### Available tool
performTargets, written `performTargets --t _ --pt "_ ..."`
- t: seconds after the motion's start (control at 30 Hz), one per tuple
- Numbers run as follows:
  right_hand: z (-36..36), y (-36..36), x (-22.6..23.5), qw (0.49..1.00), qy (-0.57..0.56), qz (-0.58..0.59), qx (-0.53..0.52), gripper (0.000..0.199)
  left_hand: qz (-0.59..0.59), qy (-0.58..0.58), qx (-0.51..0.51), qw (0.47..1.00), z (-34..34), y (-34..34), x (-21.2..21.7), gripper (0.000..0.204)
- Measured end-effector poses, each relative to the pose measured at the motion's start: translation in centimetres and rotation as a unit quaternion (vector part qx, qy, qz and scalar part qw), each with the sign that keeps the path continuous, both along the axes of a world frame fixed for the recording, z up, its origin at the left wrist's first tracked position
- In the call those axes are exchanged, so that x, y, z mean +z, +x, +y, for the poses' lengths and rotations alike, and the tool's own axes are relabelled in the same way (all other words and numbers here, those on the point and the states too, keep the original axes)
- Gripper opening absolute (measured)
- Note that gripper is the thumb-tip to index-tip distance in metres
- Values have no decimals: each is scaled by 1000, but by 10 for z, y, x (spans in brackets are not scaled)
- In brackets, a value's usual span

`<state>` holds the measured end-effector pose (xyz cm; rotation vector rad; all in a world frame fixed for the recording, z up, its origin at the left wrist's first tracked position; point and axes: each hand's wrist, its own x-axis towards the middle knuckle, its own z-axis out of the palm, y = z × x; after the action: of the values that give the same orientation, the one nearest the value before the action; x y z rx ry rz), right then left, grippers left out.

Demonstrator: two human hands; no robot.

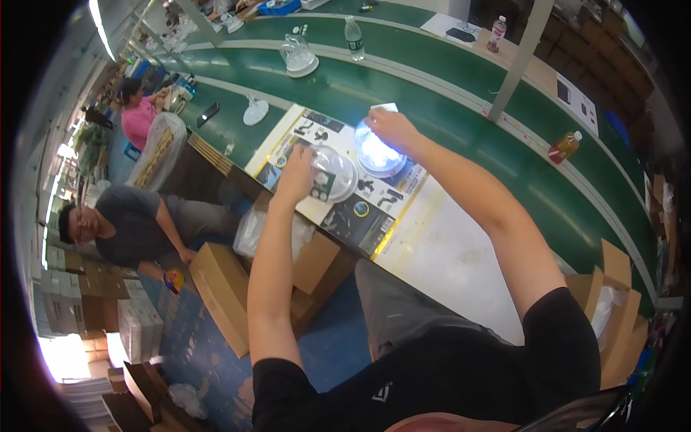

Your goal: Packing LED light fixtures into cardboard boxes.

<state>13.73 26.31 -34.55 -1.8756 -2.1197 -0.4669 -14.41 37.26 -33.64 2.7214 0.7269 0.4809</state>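
My right hand (394, 131) curls its fingers over the top of a lit round lamp (378, 155), which glows bright white on the printed sheet. A small white piece (386, 107) shows just beyond those fingers; what it belongs to is hidden. To the left, a clear domed lamp (342, 173) with a pale round rim rests on the same sheet. The bent fingers of my left hand (296, 173) grip its left side, and their tips are partly hidden. A dark green patch with pale circles (322, 186) shows by the dome, beside my left wrist.
Beyond the printed sheet (374, 234) runs a green belt (446, 155) carrying another domed lamp (299, 66) and a water bottle (354, 39). A metal post (522, 61) rises at the right. Open cartons (223, 291) flank me. Two people are at the left, one close by.
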Motion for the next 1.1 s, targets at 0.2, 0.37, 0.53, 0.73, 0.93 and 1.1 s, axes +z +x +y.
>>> performTargets --t 0.2,0.37,0.53,0.73,0.93,1.1 --pt "54 -7 -11 999 18 11 28 12 -17 -57 6 998 -51 -41 10 28" --pt "79 -30 -16 999 10 41 20 15 -53 -40 45 997 -97 -73 41 23" --pt "79 -37 -7 998 -46 48 -2 25 35 -59 79 995 -139 -97 80 23" --pt "-87 -102 -42 921 12 389 9 32 144 83 -15 986 -196 -109 129 27" --pt "-308 -196 -144 495 -260 827 -49 33 96 125 -41 987 -227 -81 133 23" --pt "-331 -230 -90 447 -195 872 34 79 -7 158 -81 984 -254 -38 130 24"
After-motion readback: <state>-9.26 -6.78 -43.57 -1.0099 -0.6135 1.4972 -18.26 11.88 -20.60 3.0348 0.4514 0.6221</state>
